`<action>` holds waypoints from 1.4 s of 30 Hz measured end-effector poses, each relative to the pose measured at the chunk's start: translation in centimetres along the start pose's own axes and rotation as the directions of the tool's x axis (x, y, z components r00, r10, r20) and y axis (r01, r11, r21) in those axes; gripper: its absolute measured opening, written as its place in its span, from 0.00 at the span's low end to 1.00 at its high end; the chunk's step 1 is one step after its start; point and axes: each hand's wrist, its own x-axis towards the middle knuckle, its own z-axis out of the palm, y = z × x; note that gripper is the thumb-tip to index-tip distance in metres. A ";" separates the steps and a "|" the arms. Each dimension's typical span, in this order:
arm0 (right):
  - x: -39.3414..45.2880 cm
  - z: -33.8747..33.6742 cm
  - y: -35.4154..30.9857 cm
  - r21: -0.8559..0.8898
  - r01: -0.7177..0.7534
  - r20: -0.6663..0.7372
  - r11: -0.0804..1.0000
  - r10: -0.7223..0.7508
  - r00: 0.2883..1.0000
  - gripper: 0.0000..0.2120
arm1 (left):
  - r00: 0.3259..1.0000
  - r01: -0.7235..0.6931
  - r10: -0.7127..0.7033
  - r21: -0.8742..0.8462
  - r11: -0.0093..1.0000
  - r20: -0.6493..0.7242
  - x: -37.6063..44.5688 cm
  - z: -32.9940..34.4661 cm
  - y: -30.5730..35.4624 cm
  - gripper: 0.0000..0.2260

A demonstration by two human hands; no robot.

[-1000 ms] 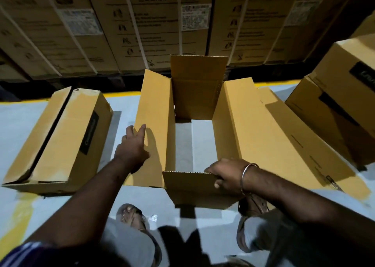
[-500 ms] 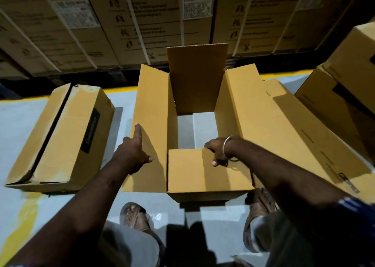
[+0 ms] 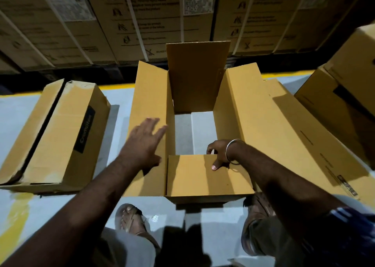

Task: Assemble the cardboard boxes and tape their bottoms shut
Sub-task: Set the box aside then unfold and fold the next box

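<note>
One open cardboard box point(image 3: 239, 112) at centre, four flaps: near flap point(image 3: 205, 177) folded in, far flap point(image 3: 197, 72), left flap point(image 3: 150, 96), right flap point(image 3: 284, 128). One closed box point(image 3: 60, 136) lying left. Two stacked boxes point(image 3: 349, 84) at right edge. Far row of strapped cartons point(image 3: 142, 19), at least four, edges cut off. Two hands: left hand point(image 3: 145, 143), right hand point(image 3: 218, 155). One bangle point(image 3: 231, 151). Two sandalled feet point(image 3: 132, 220).

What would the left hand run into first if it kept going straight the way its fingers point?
Probably the upright brown cardboard end flap at the far end of the open box; the left hand points up-right over the long left flap. Depth is unclear.
</note>
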 end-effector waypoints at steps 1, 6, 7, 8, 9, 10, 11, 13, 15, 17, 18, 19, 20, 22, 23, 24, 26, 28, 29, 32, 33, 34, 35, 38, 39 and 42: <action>0.0 -0.2 0.0 0.009 0.006 -0.006 1.000 -0.006 1.000 0.29 | 0.995 -0.089 0.092 -0.077 0.993 0.032 0.1 -0.2 0.9 0.45; -0.3 -1.1 -0.2 0.051 0.034 -0.060 0.998 -0.031 0.998 0.34 | 0.866 -0.370 0.393 -0.132 0.919 0.308 0.7 1.4 3.4 0.30; -0.2 -1.5 -0.2 0.074 0.052 -0.100 0.996 -0.044 0.994 0.34 | 0.867 -0.374 0.388 -0.105 0.921 0.313 0.8 1.7 3.2 0.28; -0.2 -2.0 -0.3 0.081 0.075 -0.156 0.994 -0.061 0.986 0.33 | 0.878 -0.364 0.378 -0.103 0.926 0.293 1.0 1.9 3.0 0.27; 0.0 -2.6 -0.4 0.072 0.099 -0.226 0.992 -0.081 0.971 0.33 | 0.888 -0.344 0.366 -0.126 0.930 0.279 1.2 1.9 2.8 0.26; 0.3 -3.4 -0.5 0.047 0.121 -0.301 0.992 -0.102 0.948 0.32 | 0.894 -0.323 0.356 -0.161 0.933 0.271 1.3 1.8 2.6 0.26; 0.6 -4.3 -0.7 0.014 0.144 -0.379 0.989 -0.128 0.917 0.32 | 0.896 -0.302 0.347 -0.193 0.934 0.278 1.5 1.8 2.4 0.27; 1.5 -6.8 -1.3 -0.024 0.175 -0.515 0.984 -0.163 0.842 0.34 | 0.892 -0.278 0.339 -0.228 0.933 0.298 2.0 1.8 1.9 0.28; 2.5 -10.4 -2.0 -0.029 0.176 -0.620 0.984 -0.156 0.769 0.36 | 0.882 -0.289 0.351 -0.228 0.930 0.314 2.4 2.2 1.4 0.28; 4.1 -14.4 -2.4 -0.070 0.120 -0.697 0.990 -0.135 0.704 0.38 | 0.866 -0.295 0.360 -0.227 0.928 0.347 2.8 2.4 1.2 0.29; 5.1 -16.5 -2.6 -0.081 0.083 -0.723 0.993 -0.116 0.681 0.40 | 0.858 -0.293 0.361 -0.227 0.929 0.366 3.0 2.4 1.1 0.29; 6.2 -18.4 -2.8 -0.085 0.051 -0.744 0.995 -0.098 0.661 0.42 | 0.851 -0.287 0.360 -0.236 0.928 0.383 3.2 2.3 1.1 0.28; 7.3 -20.3 -3.0 -0.089 0.022 -0.762 0.996 -0.082 0.642 0.43 | 0.849 -0.282 0.364 -0.255 0.925 0.384 3.4 2.3 1.1 0.23; 9.0 -23.8 -3.2 -0.089 -0.036 -0.800 0.995 -0.050 0.597 0.47 | 0.852 -0.269 0.370 -0.296 0.916 0.370 3.6 2.4 1.2 0.13; 9.7 -25.4 -3.2 -0.092 -0.070 -0.808 0.993 -0.033 0.588 0.48 | 0.852 -0.255 0.368 -0.318 0.913 0.372 3.8 2.6 1.2 0.12; 10.4 -26.7 -3.0 -0.092 -0.106 -0.800 0.990 -0.010 0.600 0.50 | 0.852 -0.242 0.365 -0.336 0.910 0.376 3.9 2.6 1.2 0.12; 11.8 -27.7 -2.6 -0.069 -0.156 -0.747 0.985 0.053 0.662 0.51 | 0.860 -0.213 0.349 -0.360 0.909 0.372 4.1 3.0 1.2 0.13; 13.3 -26.6 -2.5 -0.039 -0.183 -0.752 0.982 0.092 0.653 0.47 | 0.856 -0.197 0.351 -0.390 0.900 0.379 4.1 3.2 1.1 0.13; 13.7 -25.6 -2.5 -0.035 -0.200 -0.798 0.979 0.093 0.596 0.43 | 0.850 -0.194 0.356 -0.398 0.896 0.387 4.2 3.1 1.1 0.13; 14.2 -21.5 -2.3 -0.027 -0.222 -0.924 0.975 0.061 0.378 0.32 | 0.832 -0.188 0.348 -0.371 0.909 0.431 4.1 3.1 1.2 0.19; 14.1 -20.1 -2.1 -0.027 -0.222 -0.945 0.975 0.047 0.324 0.31 | 0.827 -0.195 0.346 -0.350 0.916 0.443 4.1 3.1 1.3 0.20; 14.1 -18.6 -2.0 -0.036 -0.223 -0.958 0.974 0.030 0.286 0.31 | 0.820 -0.198 0.341 -0.331 0.923 0.459 4.0 3.1 1.4 0.21; 14.2 -16.9 -1.9 -0.052 -0.228 -0.963 0.972 0.012 0.270 0.30 | 0.809 -0.197 0.337 -0.318 0.927 0.481 4.0 3.0 1.6 0.21; 15.2 -11.7 -1.3 -0.087 -0.206 -0.917 0.975 0.003 0.399 0.35 | 0.778 -0.193 0.333 -0.301 0.934 0.533 4.0 2.4 1.9 0.25; 15.6 -10.2 -0.9 -0.096 -0.197 -0.864 0.976 0.017 0.504 0.37 | 0.776 -0.186 0.330 -0.305 0.934 0.537 3.9 2.3 1.9 0.25; 16.8 -7.4 0.4 -0.153 -0.216 -0.683 0.964 0.055 0.728 0.43 | 0.790 -0.173 0.324 -0.318 0.932 0.520 3.7 2.3 1.9 0.26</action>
